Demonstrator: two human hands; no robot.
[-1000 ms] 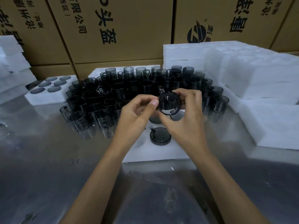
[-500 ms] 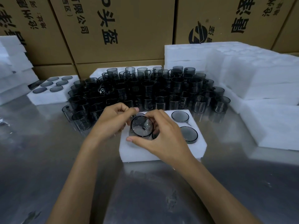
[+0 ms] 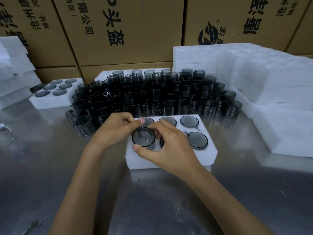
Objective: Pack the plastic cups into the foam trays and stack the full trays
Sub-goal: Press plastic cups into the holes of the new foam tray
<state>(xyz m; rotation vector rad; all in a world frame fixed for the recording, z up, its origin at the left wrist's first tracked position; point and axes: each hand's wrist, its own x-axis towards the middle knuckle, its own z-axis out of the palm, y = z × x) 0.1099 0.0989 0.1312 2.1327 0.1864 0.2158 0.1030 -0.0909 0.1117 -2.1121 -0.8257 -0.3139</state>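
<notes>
Surface [image 3: 50, 167] shiny. Foam tray [image 3: 171, 160] soft, squashy, in front of loose cups [image 3: 152, 95]. Both hands, left hand [image 3: 115, 129] and right hand [image 3: 169, 146], pinching one cup [image 3: 143, 137] by rim, over near-left hole. Cup probably light, stiff, slippery; hold sides.

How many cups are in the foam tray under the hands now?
6, though hands partly hide two. In the foam tray, the back row has three cups. The front row has one at right, one mostly hidden in the middle, and one held at left.
</notes>
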